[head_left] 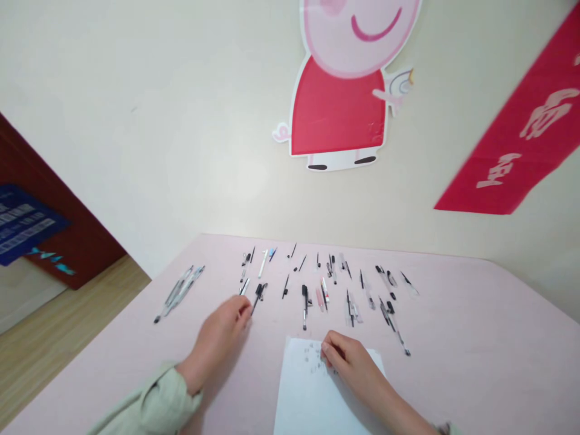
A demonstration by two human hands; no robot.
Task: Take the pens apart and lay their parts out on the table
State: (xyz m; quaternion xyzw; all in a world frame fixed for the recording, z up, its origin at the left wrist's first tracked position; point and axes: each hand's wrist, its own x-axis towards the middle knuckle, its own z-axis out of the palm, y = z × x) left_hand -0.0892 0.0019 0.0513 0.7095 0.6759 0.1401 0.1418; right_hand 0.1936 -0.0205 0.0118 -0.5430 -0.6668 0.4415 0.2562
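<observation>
My left hand (pixel 221 337) reaches across the pink table (pixel 475 338), its fingertips closed on the end of a clear pen (pixel 244 286) in a row of several pens and pen parts (pixel 326 290). A black pen (pixel 257 297) lies just right of those fingertips. My right hand (pixel 351 361) rests with fingers curled on a white sheet of paper (pixel 308 393) that bears small scribbles; whether it holds anything I cannot make out.
A small bundle of pens (pixel 179 291) lies apart at the left of the table. Behind the table the wall carries a pink cartoon pig sticker (pixel 344 90) and a red banner (pixel 521 151). A wooden floor (pixel 49 338) and a dark red cabinet (pixel 54 229) are at left.
</observation>
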